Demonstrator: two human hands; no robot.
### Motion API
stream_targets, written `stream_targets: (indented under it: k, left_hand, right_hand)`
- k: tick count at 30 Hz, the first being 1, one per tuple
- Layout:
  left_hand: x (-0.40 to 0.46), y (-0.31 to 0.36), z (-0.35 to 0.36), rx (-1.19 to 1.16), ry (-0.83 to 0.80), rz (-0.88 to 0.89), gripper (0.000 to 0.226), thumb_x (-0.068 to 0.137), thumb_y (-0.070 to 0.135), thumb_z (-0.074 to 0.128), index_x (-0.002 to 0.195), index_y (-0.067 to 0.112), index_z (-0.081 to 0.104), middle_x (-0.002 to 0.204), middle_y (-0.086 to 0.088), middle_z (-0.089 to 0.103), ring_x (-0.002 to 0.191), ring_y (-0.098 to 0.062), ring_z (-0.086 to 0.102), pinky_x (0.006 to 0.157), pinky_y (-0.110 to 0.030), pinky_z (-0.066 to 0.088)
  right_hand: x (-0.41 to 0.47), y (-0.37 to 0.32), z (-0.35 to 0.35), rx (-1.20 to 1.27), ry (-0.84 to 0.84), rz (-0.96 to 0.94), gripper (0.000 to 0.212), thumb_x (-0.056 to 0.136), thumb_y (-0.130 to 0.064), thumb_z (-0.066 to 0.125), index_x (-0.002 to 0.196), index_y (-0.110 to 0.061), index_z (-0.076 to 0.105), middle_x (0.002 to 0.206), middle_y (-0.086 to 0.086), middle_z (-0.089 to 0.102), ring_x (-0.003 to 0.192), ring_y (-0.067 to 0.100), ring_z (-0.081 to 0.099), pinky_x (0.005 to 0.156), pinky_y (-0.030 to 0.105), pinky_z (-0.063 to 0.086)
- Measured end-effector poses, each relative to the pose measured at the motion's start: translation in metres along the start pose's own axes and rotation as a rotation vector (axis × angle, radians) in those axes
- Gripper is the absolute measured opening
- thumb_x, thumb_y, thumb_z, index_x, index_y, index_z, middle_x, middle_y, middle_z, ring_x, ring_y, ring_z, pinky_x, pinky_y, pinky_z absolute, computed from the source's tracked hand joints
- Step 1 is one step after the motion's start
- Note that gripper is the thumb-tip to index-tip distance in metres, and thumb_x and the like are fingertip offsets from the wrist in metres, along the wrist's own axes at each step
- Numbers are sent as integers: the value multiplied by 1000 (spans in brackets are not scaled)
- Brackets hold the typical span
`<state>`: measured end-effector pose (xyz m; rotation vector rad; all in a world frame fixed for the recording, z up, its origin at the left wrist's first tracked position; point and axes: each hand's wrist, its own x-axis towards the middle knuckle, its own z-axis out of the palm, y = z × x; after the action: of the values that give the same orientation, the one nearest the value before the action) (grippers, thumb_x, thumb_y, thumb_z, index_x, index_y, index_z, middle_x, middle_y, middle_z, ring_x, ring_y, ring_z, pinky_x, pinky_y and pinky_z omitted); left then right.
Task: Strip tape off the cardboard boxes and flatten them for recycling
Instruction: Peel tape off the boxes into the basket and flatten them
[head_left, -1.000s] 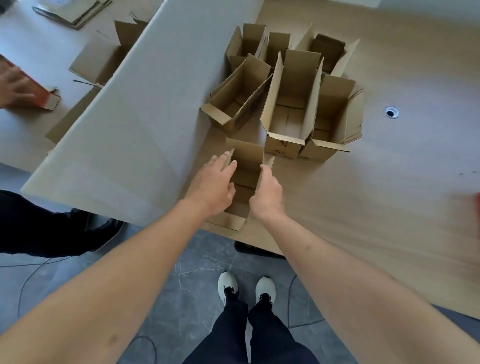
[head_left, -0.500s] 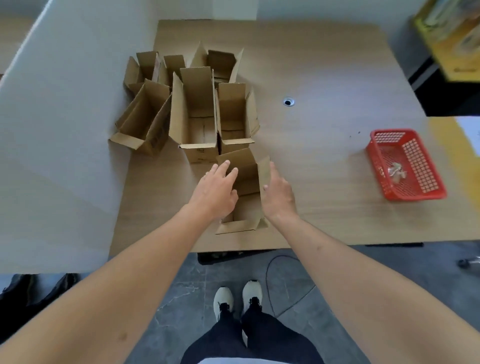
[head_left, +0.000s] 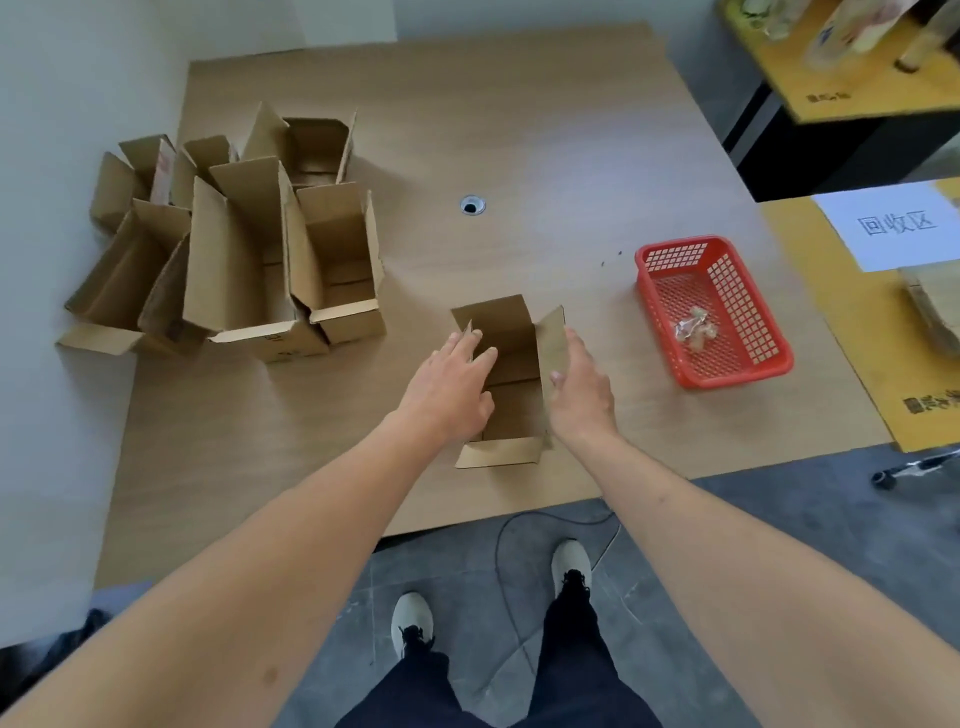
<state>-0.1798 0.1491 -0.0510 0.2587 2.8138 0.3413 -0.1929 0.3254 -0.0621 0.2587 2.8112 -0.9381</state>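
A small open cardboard box (head_left: 511, 374) stands near the front edge of the wooden table (head_left: 545, 130), its flaps up. My left hand (head_left: 449, 387) lies against the box's left side with straight fingers over the left flap. My right hand (head_left: 582, 392) presses flat on the outside of the right flap, thumb at its edge. Several more open boxes (head_left: 244, 249) are grouped at the table's back left.
A red plastic basket (head_left: 711, 312) holding crumpled tape scraps sits to the right of the box. A yellow surface (head_left: 852, 332) with a white paper sign (head_left: 893, 226) adjoins the table on the right. A cable hole (head_left: 471, 206) is mid-table. A grey partition (head_left: 62, 156) lines the left side.
The box between my hands has slid away from the group of boxes toward the right and front of the table. The view has swung right, bringing the basket and yellow surface in.
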Motion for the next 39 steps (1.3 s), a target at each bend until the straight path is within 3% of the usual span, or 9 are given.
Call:
stream_targets:
  k: [6,13,19,22,24,27,30,33,39]
  left_hand:
    - [39,54,32,-111,-48,-235,61,98,32,62,154,27,40,170,-2,-2,154,-32,16,114,-47,40]
    - [47,73,61,-563,63,-556,77,96,0,59,161,22,24,159,-7,34,147,-27,33,104,-25,40]
    - [42,49,84,-822,122,-572,78,97,6,63,158,40,27,162,3,34,150,-18,30,106,-21,28]
    - [38,39,96,-899,60,-545,73,101,21,61,156,50,23,161,2,34,146,-22,36,118,-36,30]
    - [35,32,107,-838,-8,-546,67,102,40,57,152,62,18,145,-14,48,126,-35,55,111,-49,43]
    - [29,27,113,-805,-8,-494,59,101,55,48,151,64,18,122,-18,50,116,-37,54,112,-47,41]
    - [25,32,88,-1096,306,-387,46,102,57,37,147,65,29,134,12,53,130,-18,51,114,-48,40]
    - [30,29,64,-1224,624,-387,44,104,44,39,147,43,46,154,5,48,139,-4,45,120,-44,34]
    - [41,23,54,-773,520,-235,45,103,42,42,134,22,67,159,8,40,153,-13,20,123,-23,17]
  right_hand:
    - [59,56,-24,-183,-117,-168,71,102,-1,52,163,-16,19,164,11,31,142,31,42,109,37,40]
    - [68,88,-14,-734,-120,-566,86,86,6,67,159,2,21,166,31,12,155,47,9,127,51,15]
    - [62,108,5,-600,-405,-419,95,95,-80,23,162,-25,-15,160,29,-33,149,52,-24,122,59,-12]
    - [52,122,8,-593,-524,-538,97,79,-93,36,160,-51,4,151,17,-53,135,56,-44,115,65,-21]
    - [49,133,14,-602,-451,-624,58,85,-77,55,136,-49,54,162,11,-39,137,61,-38,118,71,-12]
    - [48,142,29,-445,-291,-633,16,90,-42,74,94,-28,72,173,7,3,144,67,-16,117,77,5]
    - [48,134,31,-57,-277,-540,19,92,-35,73,95,-19,65,162,12,29,150,57,10,122,65,12]
    - [45,99,12,417,-282,-329,18,96,-28,70,111,-20,64,138,7,37,131,17,43,117,33,36]
    - [43,62,-2,1141,-517,283,56,99,-62,45,135,-22,63,128,0,72,120,17,67,104,42,53]
